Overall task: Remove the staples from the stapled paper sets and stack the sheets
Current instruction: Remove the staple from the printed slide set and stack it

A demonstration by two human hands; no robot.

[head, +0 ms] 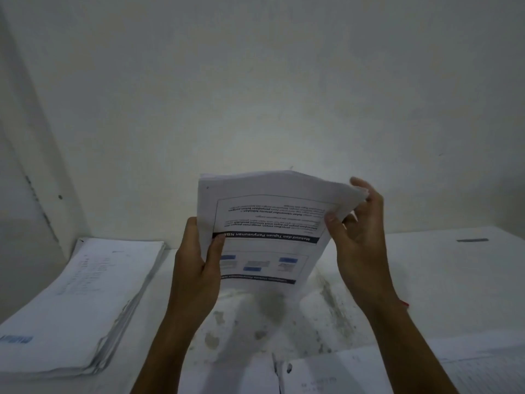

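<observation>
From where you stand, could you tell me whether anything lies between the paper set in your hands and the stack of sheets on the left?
Nothing visible does. The paper set is held up off the table by the left hand and right hand; only bare, stained tabletop separates it from the stack.

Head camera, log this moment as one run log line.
left hand: grips paper set at its left edge | right hand: pinches its top right corner | stack: lies left on table

Both forearms raised, left hand (196,268) gripping with thumb forward, right hand (355,231) pinching, fingers curled
</observation>
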